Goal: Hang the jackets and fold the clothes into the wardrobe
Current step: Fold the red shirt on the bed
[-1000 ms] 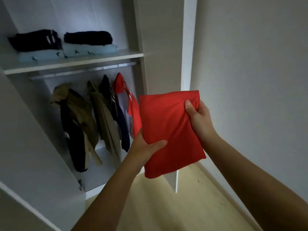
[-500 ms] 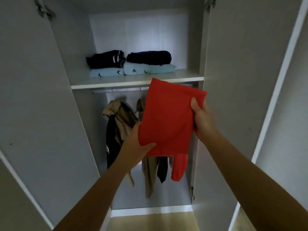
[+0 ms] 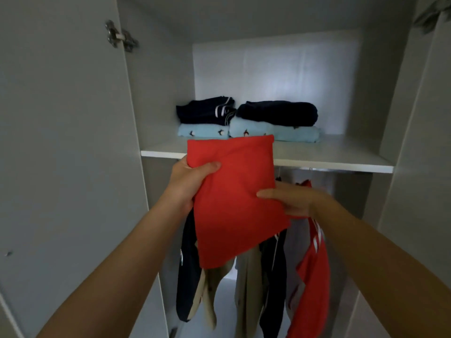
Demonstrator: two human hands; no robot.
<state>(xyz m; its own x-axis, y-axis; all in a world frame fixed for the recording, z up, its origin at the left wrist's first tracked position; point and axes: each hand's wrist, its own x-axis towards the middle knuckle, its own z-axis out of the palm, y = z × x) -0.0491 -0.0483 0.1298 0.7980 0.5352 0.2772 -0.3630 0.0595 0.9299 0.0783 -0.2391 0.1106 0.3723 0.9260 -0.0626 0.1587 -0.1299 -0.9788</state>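
A folded red garment is held up in front of the wardrobe, its top edge level with the white shelf. My left hand grips its upper left side, thumb on the front. My right hand holds its right edge, thumb across the cloth. On the shelf behind lie two stacks: a dark navy folded piece on a light blue one, and a dark folded piece on a light blue one.
Below the shelf several jackets hang from a rail: dark navy, beige and red with white stripes. The open left door with its hinge and the right door flank the opening.
Both hands have raised the red garment up to the shelf's front edge. My right hand has slid lower along its right edge. The view has closed in on the wardrobe.
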